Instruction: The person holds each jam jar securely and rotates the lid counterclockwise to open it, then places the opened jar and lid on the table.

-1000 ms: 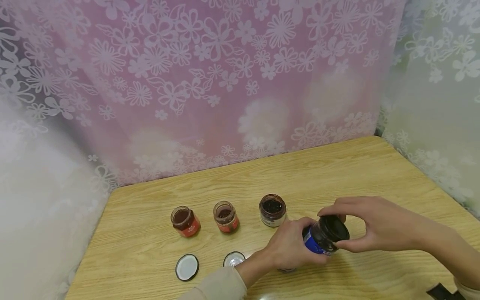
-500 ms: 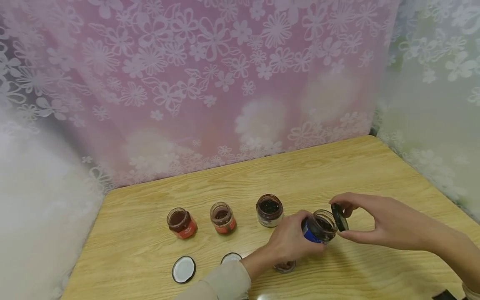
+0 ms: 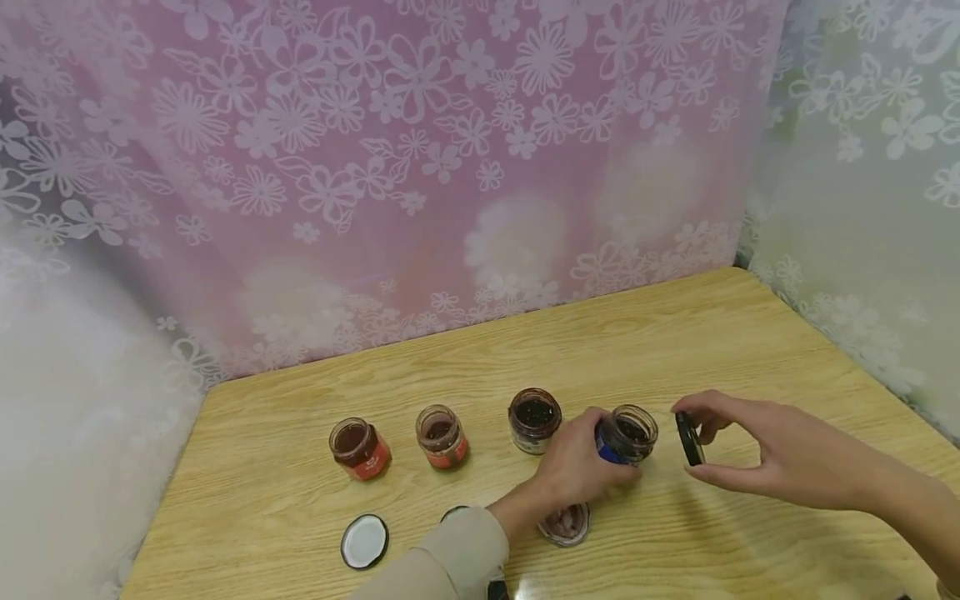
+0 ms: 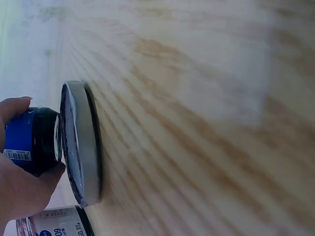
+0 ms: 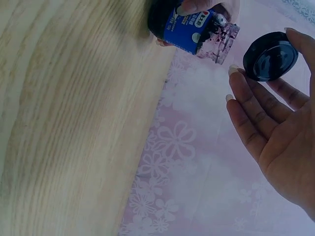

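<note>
My left hand (image 3: 581, 462) grips a glass jar with a blue label (image 3: 617, 446); its mouth is uncovered and dark residue coats the glass inside, as the right wrist view shows on the blue-labelled jar (image 5: 194, 29). To the right, my right hand (image 3: 787, 450) pinches a black lid (image 3: 689, 439) by its edge between thumb and fingers, apart from the jar. In the right wrist view the black lid (image 5: 270, 56) hangs beside the jar's mouth. Below my left hand a lid with a stained inside (image 3: 566, 525) lies on the table.
Left of my hands stand uncovered jars: a dark one (image 3: 535, 419), an orange-labelled one (image 3: 442, 437) and a red-labelled one (image 3: 362, 450). A white-lined lid (image 3: 364, 542) lies in front of them. Another lid is mostly hidden by my left sleeve (image 3: 465, 554). A floral curtain hangs behind the table.
The black lid has come off the blue-labelled jar and moved right with my right hand. My left hand has tilted the jar more upright and lowered it toward the table.
</note>
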A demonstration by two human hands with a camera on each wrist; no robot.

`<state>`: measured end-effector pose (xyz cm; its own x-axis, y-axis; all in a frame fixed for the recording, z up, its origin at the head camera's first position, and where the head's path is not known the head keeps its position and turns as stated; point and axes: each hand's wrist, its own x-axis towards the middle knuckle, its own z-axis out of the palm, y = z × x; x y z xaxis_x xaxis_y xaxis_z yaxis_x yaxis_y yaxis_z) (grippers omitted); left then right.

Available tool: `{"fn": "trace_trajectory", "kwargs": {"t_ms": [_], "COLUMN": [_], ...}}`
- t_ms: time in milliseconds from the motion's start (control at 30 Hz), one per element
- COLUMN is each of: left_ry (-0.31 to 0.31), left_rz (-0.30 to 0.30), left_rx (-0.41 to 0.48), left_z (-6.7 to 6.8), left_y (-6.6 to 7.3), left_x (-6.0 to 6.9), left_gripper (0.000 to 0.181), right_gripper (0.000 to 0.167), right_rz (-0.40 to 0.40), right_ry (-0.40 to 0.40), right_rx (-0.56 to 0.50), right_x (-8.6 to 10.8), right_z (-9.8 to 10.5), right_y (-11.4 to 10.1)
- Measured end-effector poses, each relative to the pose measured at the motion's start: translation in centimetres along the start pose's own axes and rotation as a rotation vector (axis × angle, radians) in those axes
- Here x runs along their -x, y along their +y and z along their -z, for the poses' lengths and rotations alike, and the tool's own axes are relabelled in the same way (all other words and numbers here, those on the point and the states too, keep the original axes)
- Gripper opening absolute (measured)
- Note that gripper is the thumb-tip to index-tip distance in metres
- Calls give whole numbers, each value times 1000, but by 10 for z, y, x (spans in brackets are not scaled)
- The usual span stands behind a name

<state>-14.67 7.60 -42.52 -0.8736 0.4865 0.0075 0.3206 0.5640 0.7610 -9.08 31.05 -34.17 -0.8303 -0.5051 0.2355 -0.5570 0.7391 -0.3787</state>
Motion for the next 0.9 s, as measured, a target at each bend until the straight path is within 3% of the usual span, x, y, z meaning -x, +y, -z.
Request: {"fn": "trace_trajectory", "kwargs": {"t_ms": [300,500,900], "left_ry": [24,45,78], "left_rz": [-13,9,31], "left_rx": [18,20,-22], "left_z": [-3,-6,-12], "left_y": [-2,0,4], "left_x": [-5,-8,-18], "left_gripper": [58,56,55], "right_gripper": [53,51,50], "right_rz": [-11,-37,20], "right_ry": [-55,-93,-79], "right_rx": [-45,-82,-98], "right_x": [5,8,12], "right_z": [-8,-12,-21], "right_y": [7,10,15]}}
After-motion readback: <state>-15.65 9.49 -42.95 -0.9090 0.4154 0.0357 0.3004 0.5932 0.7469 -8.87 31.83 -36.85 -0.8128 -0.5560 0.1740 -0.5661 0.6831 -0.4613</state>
